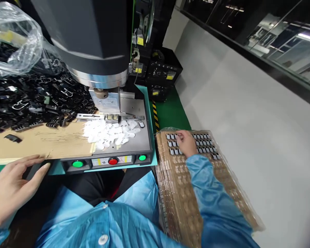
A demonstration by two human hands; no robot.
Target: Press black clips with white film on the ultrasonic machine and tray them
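Note:
At the front edge of the worktop's cardboard [64, 137], my left hand [15, 186] rests with thumb and fingers apart, holding nothing visible. My right hand [188, 143] is over the upper part of a clear plastic tray [191, 206], its fingers pinched together among small grey-and-black parts [203, 142] set in rows. Whatever is between those fingertips is too small to make out. On the machine's metal plate lies a loose pile of white tab-shaped pieces [105, 132], in front of a small metal fixture [112, 117]. A single dark part [13, 138] lies on the cardboard near my left hand.
The machine's large dark head [90, 38] hangs above the fixture. Green buttons [78, 164] and a red button [113, 161] line its front. A heap of black parts [38, 100] and a clear plastic bag [15, 38] fill the left. Black bins [162, 70] stand behind.

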